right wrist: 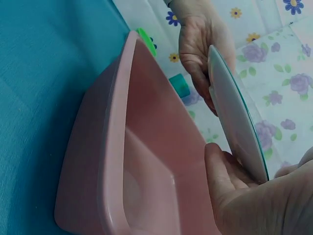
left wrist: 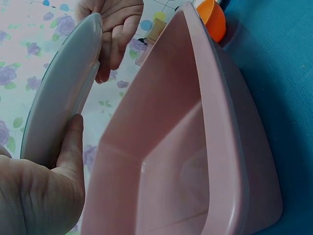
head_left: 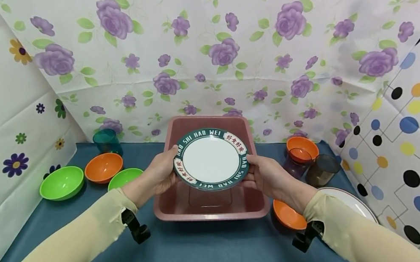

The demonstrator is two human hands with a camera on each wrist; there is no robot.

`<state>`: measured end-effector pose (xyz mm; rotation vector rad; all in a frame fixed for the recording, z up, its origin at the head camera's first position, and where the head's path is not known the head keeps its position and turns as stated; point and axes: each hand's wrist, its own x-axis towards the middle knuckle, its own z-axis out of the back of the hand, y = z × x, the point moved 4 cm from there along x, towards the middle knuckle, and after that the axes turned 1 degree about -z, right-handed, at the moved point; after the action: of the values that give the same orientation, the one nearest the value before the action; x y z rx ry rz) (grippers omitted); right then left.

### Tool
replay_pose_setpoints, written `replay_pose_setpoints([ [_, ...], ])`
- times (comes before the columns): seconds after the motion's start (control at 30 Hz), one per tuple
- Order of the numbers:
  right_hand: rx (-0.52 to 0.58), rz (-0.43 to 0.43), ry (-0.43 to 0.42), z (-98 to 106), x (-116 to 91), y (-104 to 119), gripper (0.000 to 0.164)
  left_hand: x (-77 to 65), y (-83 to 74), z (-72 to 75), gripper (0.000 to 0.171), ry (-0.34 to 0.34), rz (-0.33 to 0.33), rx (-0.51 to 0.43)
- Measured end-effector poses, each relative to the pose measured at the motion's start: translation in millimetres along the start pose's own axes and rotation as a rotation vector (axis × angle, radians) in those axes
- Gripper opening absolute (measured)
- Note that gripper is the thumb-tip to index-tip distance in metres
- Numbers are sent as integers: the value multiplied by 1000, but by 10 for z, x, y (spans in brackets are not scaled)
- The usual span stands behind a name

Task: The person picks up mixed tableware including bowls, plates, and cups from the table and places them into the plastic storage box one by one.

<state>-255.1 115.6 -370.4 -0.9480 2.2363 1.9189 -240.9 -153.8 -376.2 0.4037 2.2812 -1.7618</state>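
A round white plate (head_left: 211, 160) with a dark green lettered rim is held up over a pink plastic basin (head_left: 208, 216). My left hand (head_left: 162, 169) grips its left edge, and my right hand (head_left: 267, 175) grips the right edge. From the left wrist view, the plate's pale underside (left wrist: 63, 93) shows, with fingers (left wrist: 74, 142) bent beneath it. In the right wrist view the plate (right wrist: 234, 112) stands tilted above the basin (right wrist: 115, 161), apart from its rim. What I see of the basin's inside holds nothing.
On the left are green bowls (head_left: 62, 184) (head_left: 125, 177), an orange bowl (head_left: 104, 167) and a teal cup (head_left: 107, 140). To the right stand orange bowls (head_left: 302, 147) (head_left: 288, 216), dark cups (head_left: 322, 170) and a large white plate (head_left: 350, 202). Patterned cloth walls enclose the blue table (head_left: 212, 255).
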Motion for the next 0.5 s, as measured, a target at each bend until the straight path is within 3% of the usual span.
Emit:
replay_pose_setpoints([
  [0.5,-21,-13,-33,-20,44,-17,41,-11,37,60,53,34,25,25],
])
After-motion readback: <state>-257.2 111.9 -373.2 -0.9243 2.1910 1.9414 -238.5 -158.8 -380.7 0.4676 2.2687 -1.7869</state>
